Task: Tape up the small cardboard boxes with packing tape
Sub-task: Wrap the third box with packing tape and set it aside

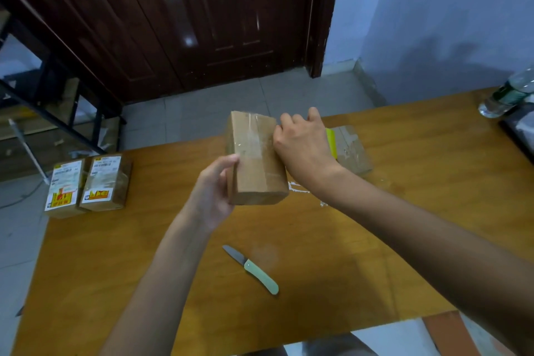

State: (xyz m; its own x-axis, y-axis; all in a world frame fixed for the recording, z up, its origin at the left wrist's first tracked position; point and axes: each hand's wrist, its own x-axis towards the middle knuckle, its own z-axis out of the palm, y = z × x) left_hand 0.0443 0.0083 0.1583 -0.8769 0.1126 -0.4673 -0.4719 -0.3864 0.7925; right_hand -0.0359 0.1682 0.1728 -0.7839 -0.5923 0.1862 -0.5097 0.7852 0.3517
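Above the table, both hands hold a box lengthwise away.

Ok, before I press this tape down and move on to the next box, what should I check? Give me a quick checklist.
1. Box in hand held steady: ok, the left hand grips its lower left edge, clear of the table.
2. Right hand at the tape: ok, fingers on the box's right edge.
3. Clear tape over the top seam: ok, a strip shows; whether it is fully stuck, cannot tell.
4. Tape roll within reach: cannot tell, only something yellow shows behind the right hand.
5. Knife clear of the arms: ok, lying on the table between them.
6. Next box ready: ok, behind the right hand.
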